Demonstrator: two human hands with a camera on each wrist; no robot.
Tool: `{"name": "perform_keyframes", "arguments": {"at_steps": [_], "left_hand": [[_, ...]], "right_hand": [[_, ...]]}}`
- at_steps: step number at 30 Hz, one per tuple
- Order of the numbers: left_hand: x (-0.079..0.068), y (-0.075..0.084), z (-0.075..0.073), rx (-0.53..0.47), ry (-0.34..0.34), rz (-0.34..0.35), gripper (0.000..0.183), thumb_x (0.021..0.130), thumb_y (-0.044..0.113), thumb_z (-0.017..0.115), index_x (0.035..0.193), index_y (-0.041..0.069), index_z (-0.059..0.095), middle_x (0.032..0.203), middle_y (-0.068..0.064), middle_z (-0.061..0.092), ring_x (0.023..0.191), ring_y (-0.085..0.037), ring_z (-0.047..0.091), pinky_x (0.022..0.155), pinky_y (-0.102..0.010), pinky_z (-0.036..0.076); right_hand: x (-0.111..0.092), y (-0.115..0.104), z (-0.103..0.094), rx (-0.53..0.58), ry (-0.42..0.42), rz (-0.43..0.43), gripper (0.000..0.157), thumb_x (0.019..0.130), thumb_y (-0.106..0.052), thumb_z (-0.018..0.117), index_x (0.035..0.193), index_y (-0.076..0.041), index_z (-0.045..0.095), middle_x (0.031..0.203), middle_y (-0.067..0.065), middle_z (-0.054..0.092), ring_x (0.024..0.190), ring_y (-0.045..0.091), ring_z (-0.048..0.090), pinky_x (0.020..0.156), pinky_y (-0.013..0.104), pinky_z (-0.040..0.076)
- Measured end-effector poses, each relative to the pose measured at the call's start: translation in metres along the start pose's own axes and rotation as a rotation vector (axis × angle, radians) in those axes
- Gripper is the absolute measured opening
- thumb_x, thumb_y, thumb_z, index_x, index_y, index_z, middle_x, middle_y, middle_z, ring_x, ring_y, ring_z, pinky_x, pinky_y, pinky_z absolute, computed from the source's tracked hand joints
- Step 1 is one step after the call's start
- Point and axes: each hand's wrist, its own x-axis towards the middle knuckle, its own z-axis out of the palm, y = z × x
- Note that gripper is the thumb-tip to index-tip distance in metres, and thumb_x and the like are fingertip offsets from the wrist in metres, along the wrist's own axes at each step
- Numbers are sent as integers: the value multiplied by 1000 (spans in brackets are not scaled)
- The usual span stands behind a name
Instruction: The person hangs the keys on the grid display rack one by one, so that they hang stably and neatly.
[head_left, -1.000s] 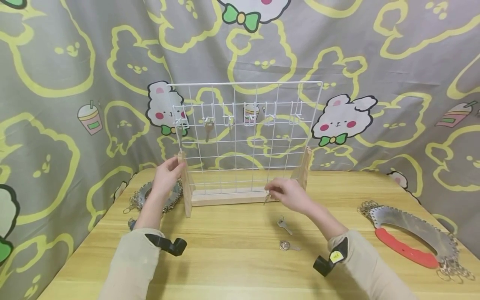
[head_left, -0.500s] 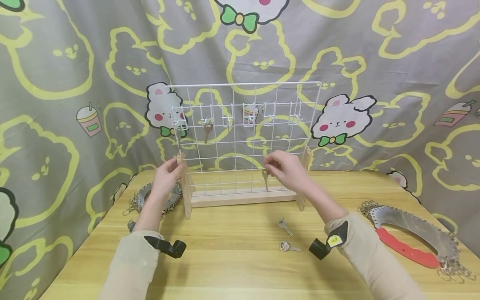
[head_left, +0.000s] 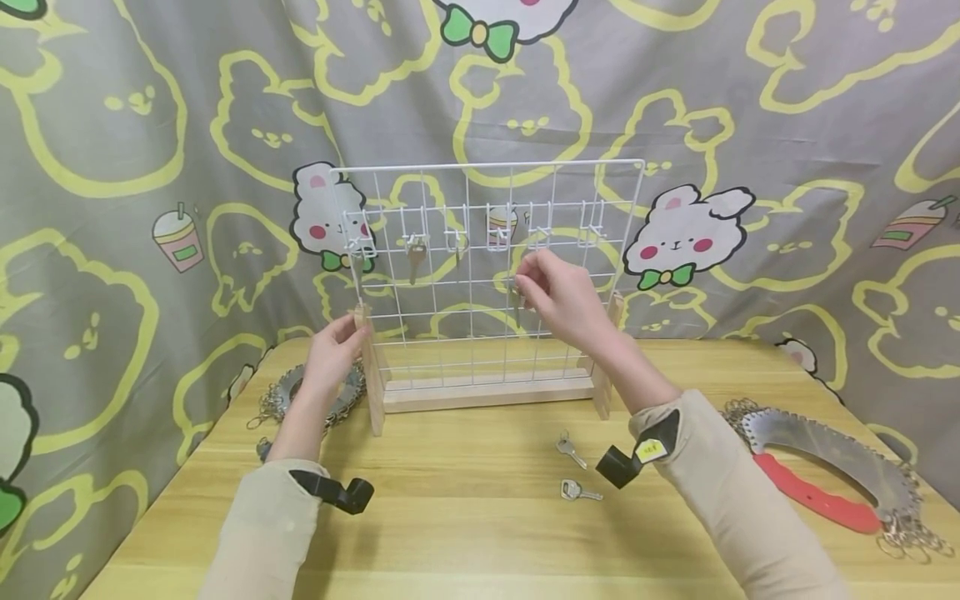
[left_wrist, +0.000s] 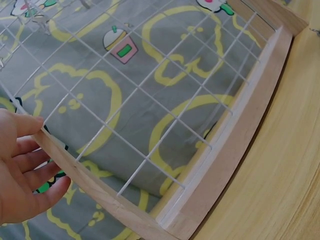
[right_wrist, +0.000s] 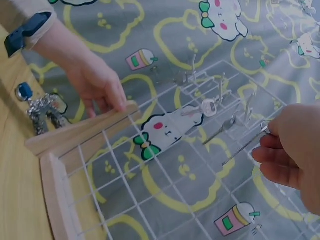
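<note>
My left hand [head_left: 334, 348] grips the top of the wooden left leg of a white wire grid rack [head_left: 487, 395]; the left wrist view shows its fingers [left_wrist: 42, 175] around that leg. My right hand [head_left: 564, 302] pinches a metal key [right_wrist: 242, 151] by its small ring, in front of the grid and just below the row of white hooks [head_left: 538, 237]. The key hangs down from the fingertips. On the left hooks hang several keys, among them a silver key [right_wrist: 207, 107] and a darker key [right_wrist: 220, 131]. Two more keys lie on the table, one key [head_left: 572, 450] behind the other key [head_left: 581, 490].
At the right lies a curved metal key holder [head_left: 832, 454] with a red handle [head_left: 816, 495] and many small rings. Behind the left forearm is a similar ringed metal plate [head_left: 288, 387]. A patterned grey curtain [head_left: 480, 108] hangs close behind the rack.
My right hand has lifted the key from near the rack's base up to just below the hooks, moving slightly left. The left hand has stayed on the rack's leg.
</note>
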Motion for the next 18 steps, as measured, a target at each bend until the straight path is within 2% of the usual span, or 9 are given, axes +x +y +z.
{"name": "perform_keyframes", "arguments": {"at_steps": [7, 18], "left_hand": [[0, 0, 0, 9, 0, 3, 58, 97, 23, 49, 145, 0, 24, 145, -20, 31, 131, -31, 33, 104, -42, 34], [1, -1, -1, 2, -1, 13, 58, 97, 23, 49, 145, 0, 25, 146, -20, 31, 132, -30, 32, 104, -42, 35]], "right_hand": [[15, -9, -2, 12, 52, 36, 6, 92, -6, 55, 93, 0, 55, 72, 5, 56, 58, 14, 51, 50, 23, 44], [32, -17, 1, 45, 153, 150, 9, 92, -7, 55, 96, 1, 57, 75, 12, 62, 59, 16, 57, 51, 24, 46]]}}
